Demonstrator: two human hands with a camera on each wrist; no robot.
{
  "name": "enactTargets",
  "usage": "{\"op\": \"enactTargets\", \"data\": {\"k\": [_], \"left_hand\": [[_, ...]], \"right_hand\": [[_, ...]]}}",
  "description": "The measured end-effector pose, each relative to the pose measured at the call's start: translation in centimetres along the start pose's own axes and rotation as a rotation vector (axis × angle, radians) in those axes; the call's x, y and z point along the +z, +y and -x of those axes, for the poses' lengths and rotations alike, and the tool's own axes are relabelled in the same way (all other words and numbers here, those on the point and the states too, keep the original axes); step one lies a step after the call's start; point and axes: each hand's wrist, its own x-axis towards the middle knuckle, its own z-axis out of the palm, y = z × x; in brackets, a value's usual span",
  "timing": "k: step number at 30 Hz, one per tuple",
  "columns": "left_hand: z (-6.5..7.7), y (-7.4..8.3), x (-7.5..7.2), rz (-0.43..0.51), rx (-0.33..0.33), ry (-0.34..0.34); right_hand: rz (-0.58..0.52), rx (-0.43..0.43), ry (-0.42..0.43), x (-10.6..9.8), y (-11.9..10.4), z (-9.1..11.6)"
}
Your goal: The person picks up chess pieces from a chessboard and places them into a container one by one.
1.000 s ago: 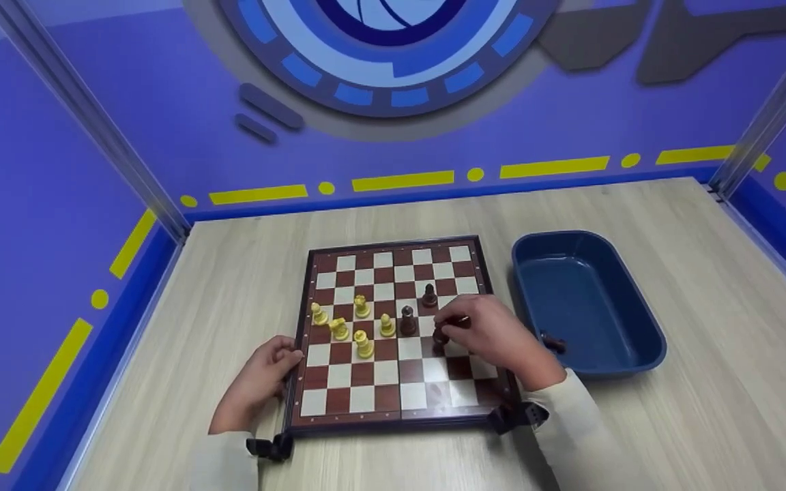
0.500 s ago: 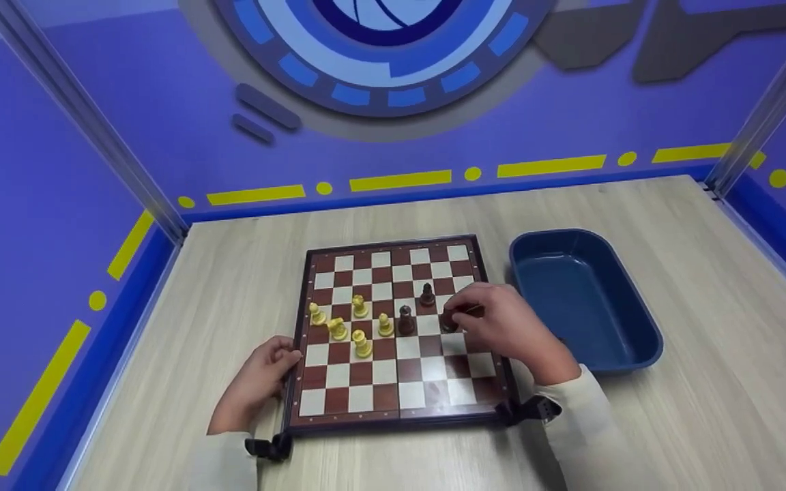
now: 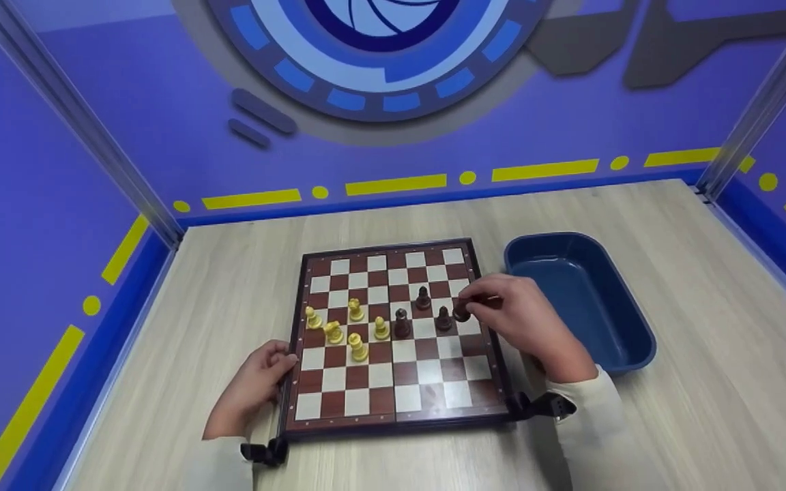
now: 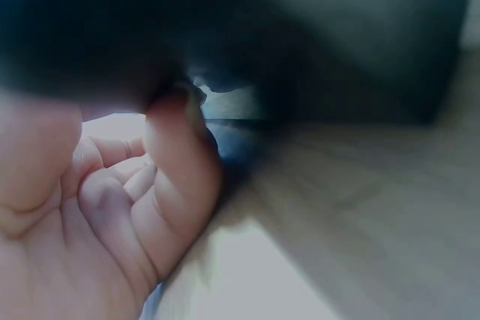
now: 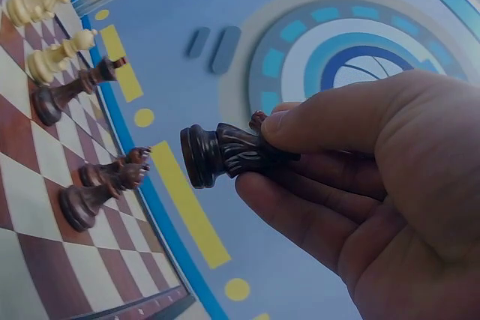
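Observation:
My right hand point(image 3: 519, 310) pinches a dark chess knight point(image 5: 225, 151) by its head, base downward, above the right part of the chessboard point(image 3: 428, 372). In the right wrist view its carved mane shows below the thumb. Close to its left stands a dark chess piece point(image 3: 443, 319) with a rounded head. Another dark piece point(image 3: 422, 298) is behind it, and a taller dark piece point(image 3: 402, 324) is nearer the middle fold. My left hand point(image 3: 256, 382) grips the board's left edge, thumb on the rim; the board's dark side point(image 4: 360, 73) fills much of the left wrist view.
Several cream-yellow pieces, among them a yellow knight point(image 3: 333, 332), stand on the left half. A deep blue tray point(image 3: 587, 300) sits right of the board, partly covered by my right forearm. Purple-blue walls point(image 3: 134, 95) enclose the wooden table point(image 3: 229, 273).
My right hand has moved right and away from me with the knight, uncovering the round-headed dark piece. The forearm now hides the dark piece seen earlier in the tray. My left hand stays put.

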Motion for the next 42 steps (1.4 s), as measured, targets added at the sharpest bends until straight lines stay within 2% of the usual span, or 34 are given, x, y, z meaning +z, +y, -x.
{"op": "enactTargets", "data": {"k": [8,15,25,42], "left_hand": [[0.0,-0.1,0.1,0.030,-0.009,0.001],[0.0,0.0,0.1,0.035,-0.001,-0.003],[0.0,0.0,-0.1,0.026,0.005,-0.019],[0.0,-0.1,0.0,0.021,0.000,-0.004]], "right_hand": [[-0.018,0.023,0.043,-1.2,0.5,0.3],[0.036,0.055,0.091,-2.5,1.0,0.4],[0.052,0.085,0.138,-3.7,1.8,0.7],[0.050,0.184,0.142,-5.4,3.3,1.5]]}}
